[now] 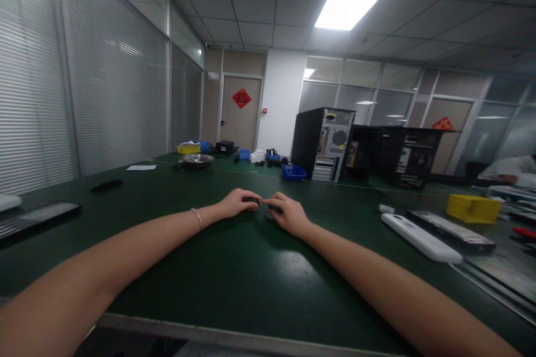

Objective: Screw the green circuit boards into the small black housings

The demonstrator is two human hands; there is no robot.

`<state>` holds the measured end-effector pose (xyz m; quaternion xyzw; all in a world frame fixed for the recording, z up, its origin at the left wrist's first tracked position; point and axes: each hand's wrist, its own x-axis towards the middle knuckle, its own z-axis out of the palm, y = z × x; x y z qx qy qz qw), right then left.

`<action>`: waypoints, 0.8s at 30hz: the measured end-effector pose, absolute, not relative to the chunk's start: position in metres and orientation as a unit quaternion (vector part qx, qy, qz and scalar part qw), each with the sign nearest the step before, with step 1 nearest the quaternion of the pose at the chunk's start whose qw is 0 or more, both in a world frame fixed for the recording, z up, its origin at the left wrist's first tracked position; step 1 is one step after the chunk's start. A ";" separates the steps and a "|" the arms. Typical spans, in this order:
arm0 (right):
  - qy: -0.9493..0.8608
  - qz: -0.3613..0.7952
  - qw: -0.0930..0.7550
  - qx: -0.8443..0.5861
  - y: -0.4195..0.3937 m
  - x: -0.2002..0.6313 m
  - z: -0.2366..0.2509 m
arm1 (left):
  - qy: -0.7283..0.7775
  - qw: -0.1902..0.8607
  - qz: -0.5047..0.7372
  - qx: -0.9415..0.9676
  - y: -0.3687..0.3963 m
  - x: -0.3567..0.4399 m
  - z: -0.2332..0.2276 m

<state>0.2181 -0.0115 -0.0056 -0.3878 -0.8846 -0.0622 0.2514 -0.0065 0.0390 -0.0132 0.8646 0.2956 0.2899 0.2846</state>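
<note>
We pinch a small dark part (252,200) in our left hand (238,203) and another dark part (274,208) in our right hand (290,214), fingertips meeting at twelve o'clock on the green table (234,268), the two pieces seemingly not yet joined.

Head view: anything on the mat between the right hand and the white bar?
Nothing: between right hand and white bar, the head view shows only bare green mat.

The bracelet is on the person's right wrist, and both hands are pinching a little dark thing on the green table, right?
Not quite. The head view shows the bracelet on the left wrist. Both the left hand and right hand do pinch the small dark thing on the green table.
</note>
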 end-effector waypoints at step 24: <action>-0.890 -0.003 0.321 -0.324 -0.005 0.222 -0.007 | 0.284 0.437 0.334 0.785 0.033 0.000 -0.011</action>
